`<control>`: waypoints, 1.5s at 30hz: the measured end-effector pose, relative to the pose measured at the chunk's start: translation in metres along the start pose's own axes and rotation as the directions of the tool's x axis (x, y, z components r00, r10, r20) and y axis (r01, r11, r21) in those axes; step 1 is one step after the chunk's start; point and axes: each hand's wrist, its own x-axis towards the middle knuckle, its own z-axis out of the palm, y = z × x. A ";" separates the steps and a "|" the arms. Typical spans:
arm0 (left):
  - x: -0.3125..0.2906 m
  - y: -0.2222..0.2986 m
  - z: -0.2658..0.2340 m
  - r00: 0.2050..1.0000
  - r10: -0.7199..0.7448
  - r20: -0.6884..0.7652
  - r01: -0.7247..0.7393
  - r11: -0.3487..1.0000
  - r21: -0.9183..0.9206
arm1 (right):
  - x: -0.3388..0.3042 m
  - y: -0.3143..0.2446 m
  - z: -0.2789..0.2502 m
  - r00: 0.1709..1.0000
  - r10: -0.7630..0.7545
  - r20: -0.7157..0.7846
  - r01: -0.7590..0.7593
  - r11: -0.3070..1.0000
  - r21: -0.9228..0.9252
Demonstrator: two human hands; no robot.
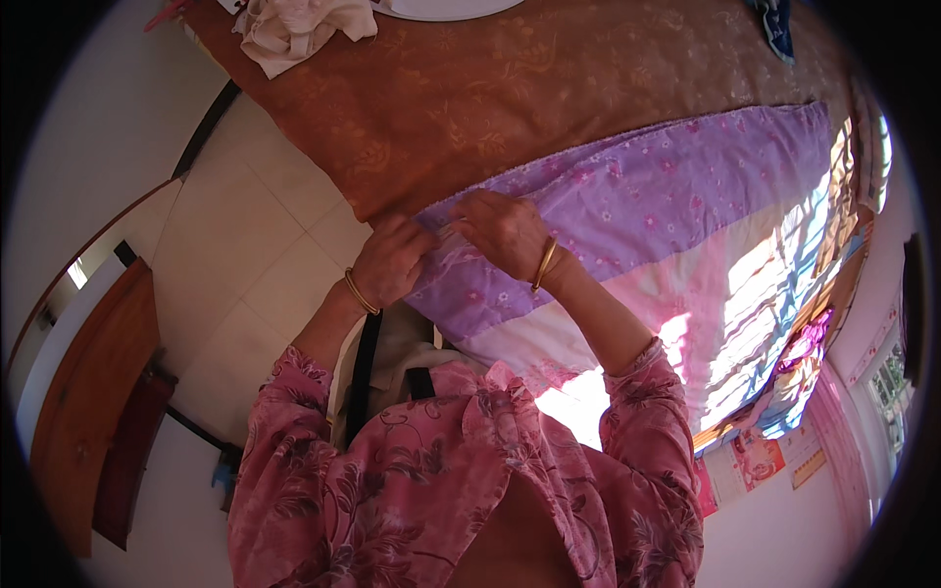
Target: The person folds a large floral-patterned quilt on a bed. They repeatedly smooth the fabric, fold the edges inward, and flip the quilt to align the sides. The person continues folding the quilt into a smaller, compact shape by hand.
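A purple fabric sheet (647, 196) with small pink and white flowers lies across the brown patterned bedspread (470, 88). Its lower part is pale pink and white, partly in bright sunlight. My left hand (392, 257) is closed at the sheet's left corner, fingers bent over the cloth. Close beside it to the right, my right hand (502, 233) pinches the sheet near its upper edge. The cloth is gathered slightly between the two hands. My fingertips are partly hidden by the backs of my hands.
Crumpled cream cloth (299, 29) and a white rounded object (446, 8) lie on the far part of the bed. Dark blue fabric (777, 34) is at far right. Tiled floor (245, 225) and a brown wooden piece of furniture (93, 392) are to the left.
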 end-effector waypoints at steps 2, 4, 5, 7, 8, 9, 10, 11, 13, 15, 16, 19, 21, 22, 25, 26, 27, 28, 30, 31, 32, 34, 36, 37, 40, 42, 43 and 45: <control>0.003 0.001 -0.002 1.000 0.015 0.022 -0.014 0.997 -0.073 | 0.020 0.020 0.007 0.998 0.065 -0.015 -0.066 0.994 -0.091; 0.010 0.008 -0.007 0.999 -0.035 0.040 0.043 0.976 -0.213 | 0.040 0.029 0.015 0.987 0.045 0.156 -0.030 0.995 -0.094; 0.009 0.005 -0.005 0.997 -0.017 0.074 0.033 0.975 -0.220 | 0.048 0.029 0.019 0.970 0.033 0.240 -0.011 0.996 -0.094; 0.005 -0.006 0.002 0.990 0.008 0.142 0.027 0.971 -0.239 | 0.059 0.021 0.029 0.923 0.108 0.368 -0.042 0.982 -0.182; 0.003 -0.011 0.004 0.982 0.002 0.187 0.048 0.964 -0.263 | 0.063 0.017 0.033 0.892 0.148 0.427 -0.053 0.972 -0.228; 0.003 -0.014 0.005 0.973 -0.002 0.229 0.069 0.956 -0.286 | 0.066 0.016 0.036 0.872 0.144 0.467 -0.029 0.969 -0.246; 0.004 -0.017 0.005 0.962 -0.004 0.271 0.090 0.947 -0.308 | 0.068 0.015 0.039 0.851 0.141 0.506 -0.004 0.965 -0.262; 0.004 -0.019 0.004 0.949 0.004 0.316 0.120 0.921 -0.371 | 0.069 0.014 0.041 0.827 0.139 0.544 0.021 0.961 -0.277; 0.014 -0.015 -0.009 0.916 0.033 0.399 0.182 0.854 -0.487 | 0.074 0.012 0.039 0.860 0.166 0.483 -0.036 0.963 -0.267; 0.025 -0.003 -0.030 0.784 0.087 0.615 0.330 0.780 -0.531 | 0.083 0.006 0.034 0.860 0.158 0.486 -0.024 0.962 -0.271; 0.026 0.001 -0.035 0.699 0.124 0.705 0.408 0.740 -0.535 | 0.089 0.001 0.033 0.843 0.134 0.520 0.019 0.960 -0.278; 0.015 -0.038 0.007 0.732 0.120 0.671 0.249 0.869 -0.427 | 0.085 0.000 0.050 0.884 0.117 0.453 0.035 0.949 -0.313; 0.016 -0.035 0.007 0.750 0.038 0.660 0.295 0.874 -0.385 | 0.081 0.009 0.060 0.907 0.121 0.405 0.026 0.941 -0.338; 0.011 -0.026 0.007 0.749 -0.006 0.662 0.334 0.867 -0.370 | 0.080 0.014 0.062 0.902 0.119 0.415 0.033 0.939 -0.343; 0.003 -0.018 0.000 0.930 -0.024 0.367 0.135 0.951 -0.279 | 0.073 0.018 0.061 0.905 0.102 0.413 0.035 0.950 -0.310; 0.003 -0.014 -0.007 0.979 -0.021 0.202 0.076 0.959 -0.272 | 0.069 0.020 0.059 0.908 0.096 0.407 0.030 0.956 -0.293; -0.003 -0.012 -0.012 0.995 -0.045 0.093 0.064 0.976 -0.208 | 0.064 0.015 0.050 0.905 0.102 0.413 -0.006 0.974 -0.228; -0.010 -0.016 -0.014 0.989 -0.111 0.095 0.132 0.954 -0.268 | 0.064 0.009 0.035 0.903 0.096 0.418 -0.032 0.987 -0.158; -0.019 -0.025 -0.017 0.967 -0.230 0.107 0.254 0.889 -0.382 | 0.055 0.008 0.014 0.896 0.101 0.432 -0.064 0.993 -0.099; -0.022 -0.029 -0.014 0.956 -0.273 0.106 0.292 0.887 -0.357 | 0.047 0.010 0.005 0.890 0.110 0.443 -0.068 0.992 -0.108; -0.026 -0.034 -0.008 0.943 -0.315 0.102 0.331 0.883 -0.331 | 0.043 0.012 -0.001 0.883 0.118 0.454 -0.072 0.990 -0.118; -0.026 -0.036 -0.005 0.936 -0.343 0.081 0.352 0.894 -0.276 | 0.035 0.018 -0.005 0.895 0.101 0.434 -0.046 0.990 -0.136; -0.027 -0.035 -0.004 0.944 -0.326 0.045 0.328 0.921 -0.212 | 0.030 0.022 -0.002 0.912 0.084 0.400 0.001 0.978 -0.208; -0.028 -0.034 -0.004 0.946 -0.324 0.031 0.323 0.924 -0.204 | 0.029 0.024 0.002 0.924 0.075 0.376 0.032 0.962 -0.271; -0.031 -0.029 -0.002 0.945 -0.321 -0.053 0.310 0.938 -0.154 | 0.030 0.023 0.014 0.975 0.001 0.224 0.080 0.934 -0.349; -0.032 -0.023 0.008 0.935 -0.314 -0.166 0.303 0.949 -0.089 | 0.030 0.024 0.022 0.989 -0.045 0.142 0.096 0.921 -0.377; -0.032 -0.020 0.009 0.935 -0.290 -0.205 0.287 0.957 -0.041 | 0.029 0.027 0.027 0.990 -0.059 0.125 0.104 0.912 -0.396; -0.031 -0.015 0.011 0.930 -0.235 -0.281 0.261 0.964 0.057 | 0.028 0.030 0.029 0.991 -0.094 0.091 0.123 0.909 -0.399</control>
